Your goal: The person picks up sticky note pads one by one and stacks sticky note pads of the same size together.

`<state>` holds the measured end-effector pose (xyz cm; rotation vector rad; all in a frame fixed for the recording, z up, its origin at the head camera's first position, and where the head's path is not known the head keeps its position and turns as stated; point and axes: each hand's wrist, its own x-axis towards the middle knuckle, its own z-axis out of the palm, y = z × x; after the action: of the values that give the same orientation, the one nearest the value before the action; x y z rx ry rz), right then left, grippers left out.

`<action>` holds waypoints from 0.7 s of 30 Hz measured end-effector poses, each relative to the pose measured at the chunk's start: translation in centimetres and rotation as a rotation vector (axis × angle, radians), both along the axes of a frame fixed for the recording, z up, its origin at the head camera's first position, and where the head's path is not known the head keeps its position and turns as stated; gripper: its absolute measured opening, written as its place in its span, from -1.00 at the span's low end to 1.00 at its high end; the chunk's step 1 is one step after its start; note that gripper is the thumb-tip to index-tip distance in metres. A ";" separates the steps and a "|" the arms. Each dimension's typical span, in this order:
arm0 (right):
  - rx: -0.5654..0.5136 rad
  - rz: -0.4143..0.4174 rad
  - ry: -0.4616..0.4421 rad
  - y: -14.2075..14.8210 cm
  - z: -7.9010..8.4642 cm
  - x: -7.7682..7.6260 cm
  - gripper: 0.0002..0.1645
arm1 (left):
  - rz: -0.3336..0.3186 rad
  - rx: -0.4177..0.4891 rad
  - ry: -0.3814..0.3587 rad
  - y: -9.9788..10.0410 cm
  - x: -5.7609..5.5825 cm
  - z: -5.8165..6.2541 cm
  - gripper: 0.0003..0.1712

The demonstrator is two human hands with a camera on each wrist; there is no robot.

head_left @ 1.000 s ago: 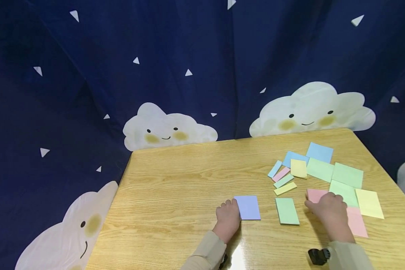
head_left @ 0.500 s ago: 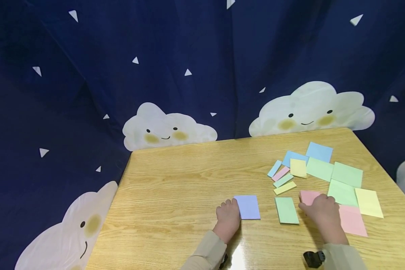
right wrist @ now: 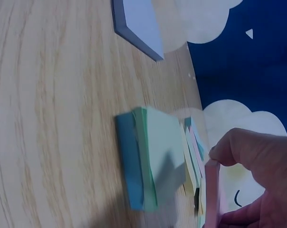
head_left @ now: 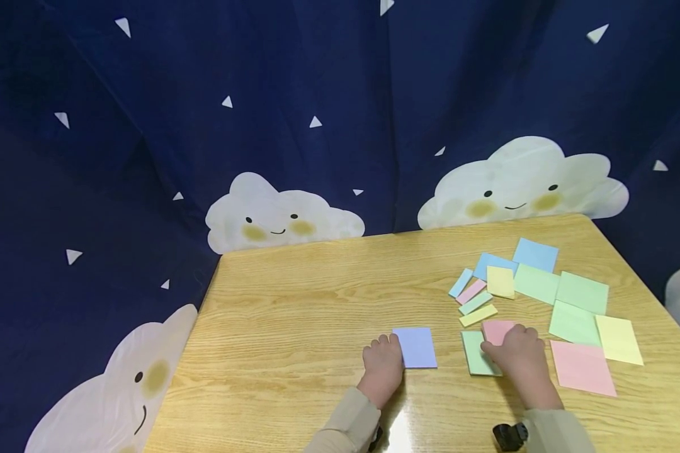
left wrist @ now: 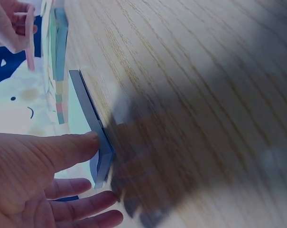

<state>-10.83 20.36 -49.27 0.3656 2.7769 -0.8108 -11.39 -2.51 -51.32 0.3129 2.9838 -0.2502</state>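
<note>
In the head view, my left hand (head_left: 383,362) is at the left edge of a purple sticky note pad (head_left: 418,348) lying flat on the table. Its thumb lies against the pad's side (left wrist: 93,121) in the left wrist view, the other fingers beyond the corner. My right hand (head_left: 520,355) pinches a pink sticky note pad (head_left: 495,330) between thumb and fingers. That pad is raised and overlaps a green sticky note pad (head_left: 476,355) in the head view. From the right wrist, the green pad (right wrist: 167,152) sits on a blue layer (right wrist: 130,161).
Right of my right hand lie a larger pink pad (head_left: 583,368), a yellow pad (head_left: 619,340) and several green ones (head_left: 582,292). Narrow coloured strips (head_left: 478,314), a small yellow pad (head_left: 501,282) and blue pads (head_left: 536,255) lie farther back. A dark blue curtain (head_left: 317,94) hangs behind the table.
My right hand has carried the pink pad leftward, from beside the larger pink pad to over the green one. The larger pink pad is now fully visible. My left hand has stayed put.
</note>
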 end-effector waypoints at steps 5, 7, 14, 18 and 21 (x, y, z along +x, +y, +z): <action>0.015 0.009 0.019 -0.6 -0.2 0.0 -0.18 | 0.001 0.012 0.010 0.0 0.0 0.0 -0.60; 0.026 0.012 0.023 -0.8 -0.3 0.0 -0.17 | -0.001 0.017 0.009 0.0 0.0 0.0 -0.59; 0.037 0.032 0.030 -1.3 -0.8 -0.1 -0.16 | -0.010 0.015 0.002 -0.1 0.1 0.0 -0.60; 0.036 0.042 0.041 -1.6 -1.0 0.0 -0.20 | -0.013 0.014 -0.006 -0.1 0.1 0.1 -0.61; 0.024 0.040 0.050 -1.9 -1.1 0.1 -0.26 | -0.011 0.019 -0.018 -0.1 0.1 0.3 -0.60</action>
<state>-10.70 18.45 -50.42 0.2966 2.8328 -0.7877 -11.26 -2.56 -51.06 0.3314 2.9694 -0.2189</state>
